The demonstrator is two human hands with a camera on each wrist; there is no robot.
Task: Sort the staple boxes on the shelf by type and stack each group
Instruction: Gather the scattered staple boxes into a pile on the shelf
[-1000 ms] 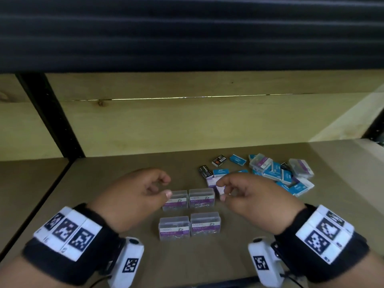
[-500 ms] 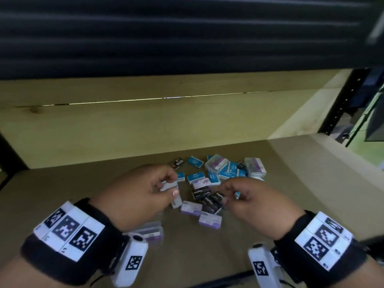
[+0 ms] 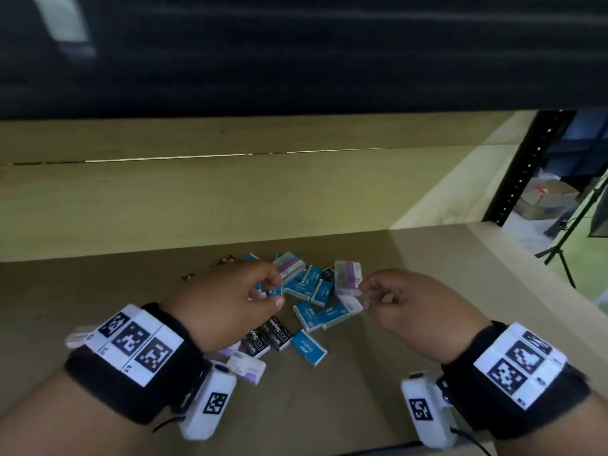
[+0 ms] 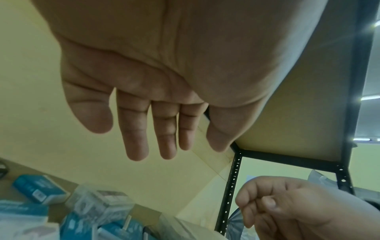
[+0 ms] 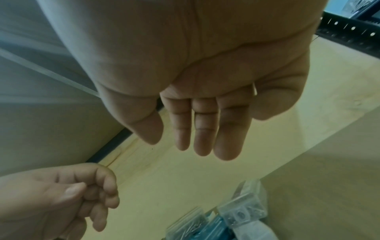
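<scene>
A mixed pile of staple boxes lies on the shelf board (image 3: 329,409): blue boxes (image 3: 309,313), clear plastic boxes with purple labels (image 3: 348,274), two black boxes (image 3: 270,335) and white-purple boxes (image 3: 247,368) by my left wrist. My left hand (image 3: 273,291) hovers over the pile's left side with fingers loosely curled and holds nothing. Over the right side my right hand (image 3: 365,291) hangs the same way, close to a clear box. The left wrist view shows my left fingers (image 4: 135,129) hanging free above a blue box (image 4: 39,186). My right fingers (image 5: 203,129) are bare too.
The pale wooden back wall (image 3: 230,199) stands right behind the pile. A black perforated upright (image 3: 523,169) marks the shelf's right end, with a tripod (image 3: 572,225) beyond it. A dark shelf edge hangs overhead. One clear box (image 3: 75,337) peeks out left of my left wrist.
My view and both hands have shifted right, from the four clear boxes laid in a square to the mixed pile. Both hands stay loosely curled and have picked up nothing.
</scene>
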